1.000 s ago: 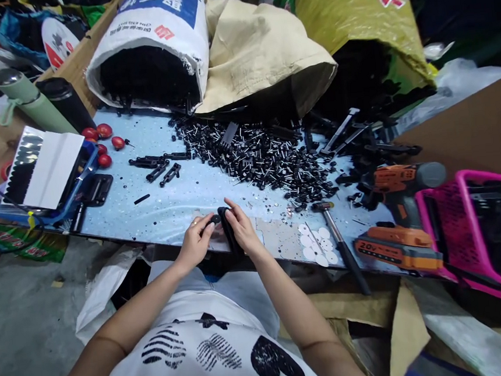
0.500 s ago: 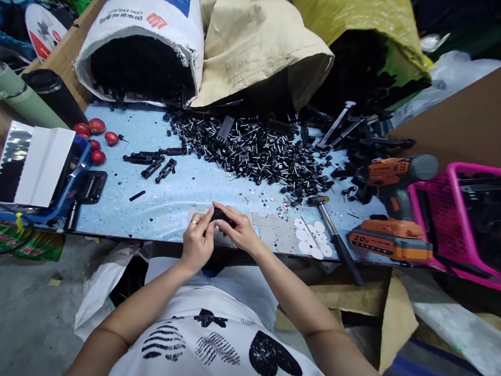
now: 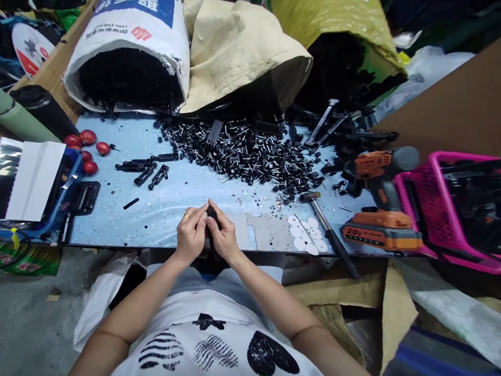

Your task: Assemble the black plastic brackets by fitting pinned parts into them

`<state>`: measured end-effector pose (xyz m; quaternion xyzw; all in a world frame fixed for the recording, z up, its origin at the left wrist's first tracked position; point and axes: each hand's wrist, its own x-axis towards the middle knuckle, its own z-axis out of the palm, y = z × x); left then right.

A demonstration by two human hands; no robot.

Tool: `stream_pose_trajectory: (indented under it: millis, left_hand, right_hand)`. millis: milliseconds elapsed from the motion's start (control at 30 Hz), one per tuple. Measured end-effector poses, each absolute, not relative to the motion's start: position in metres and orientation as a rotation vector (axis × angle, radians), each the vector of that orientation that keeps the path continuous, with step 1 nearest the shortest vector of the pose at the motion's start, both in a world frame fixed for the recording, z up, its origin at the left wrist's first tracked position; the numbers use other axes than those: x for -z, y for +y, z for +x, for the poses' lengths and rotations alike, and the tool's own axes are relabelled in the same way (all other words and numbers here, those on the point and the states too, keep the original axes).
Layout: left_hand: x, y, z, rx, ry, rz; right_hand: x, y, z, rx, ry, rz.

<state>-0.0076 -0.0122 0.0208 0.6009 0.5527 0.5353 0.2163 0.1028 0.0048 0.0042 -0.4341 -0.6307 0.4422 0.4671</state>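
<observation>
A small black part (image 3: 211, 216) is pinched between my two hands at the front edge of the bench; the fingers cover much of it, so its exact kind cannot be made out. My left hand (image 3: 192, 233), with a ring on one finger, is closed on its left side. On its right side my right hand (image 3: 223, 231) is closed too. Beyond the hands spreads a heap of black pieces with metal pins (image 3: 247, 153). Several black jointed parts (image 3: 146, 169) lie to the left of the heap.
A hammer (image 3: 329, 228) lies right of my hands beside white discs (image 3: 306, 234). An orange cordless drill (image 3: 381, 200) and a pink basket (image 3: 442, 194) stand farther right. At left are a blue tray (image 3: 64, 195), red fruits (image 3: 88, 137) and a green flask (image 3: 7, 110). Open sacks (image 3: 238, 48) line the back.
The black part has been turned from lying crosswise to pointing down toward my body. My right hand has moved closer to the left one, and the whole view has shifted slightly.
</observation>
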Motion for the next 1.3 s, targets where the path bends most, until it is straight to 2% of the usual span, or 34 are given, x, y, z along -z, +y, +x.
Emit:
stream_pose_trajectory:
  millis: [100,200,367,600,667,833,1000,1067,1200,1300]
  left_hand:
    - [-0.016,-0.013,-0.009,-1.394,1.487,1.527]
    - [-0.016,-0.016,-0.009,-1.286,1.288,1.115]
    - [-0.031,-0.02,-0.015,-0.964,0.812,0.597]
    - [-0.033,-0.025,-0.014,-0.775,0.815,0.624]
    - [-0.029,-0.028,-0.01,-0.819,0.882,0.752]
    - [-0.028,-0.033,0.008,-1.254,1.289,1.259]
    - [-0.033,-0.032,0.019,-1.33,1.41,1.161]
    - [-0.038,-0.03,0.013,-1.192,1.272,0.987]
    - [-0.053,-0.027,-0.003,-0.633,0.826,0.675]
    - [-0.06,-0.027,-0.013,-0.565,0.744,0.617]
  right_hand:
    - [0.002,0.014,0.116,-1.3,-1.597,-1.048]
    - [-0.001,0.028,0.136,-1.433,-1.613,-1.002]
    - [-0.016,0.037,0.155,-1.391,-1.592,-0.928]
    - [-0.031,0.03,0.155,-1.085,-1.798,-0.864]
    - [-0.035,0.032,0.158,-1.03,-1.92,-0.783]
    - [-0.039,0.027,0.155,-0.947,-1.939,-0.784]
    - [-0.041,0.02,0.148,-0.923,-1.804,-0.956]
    - [-0.042,0.022,0.152,-0.892,-1.828,-0.932]
    - [-0.048,0.032,0.166,-0.824,-1.912,-0.857]
    - [-0.055,0.04,0.178,-0.776,-2.057,-0.808]
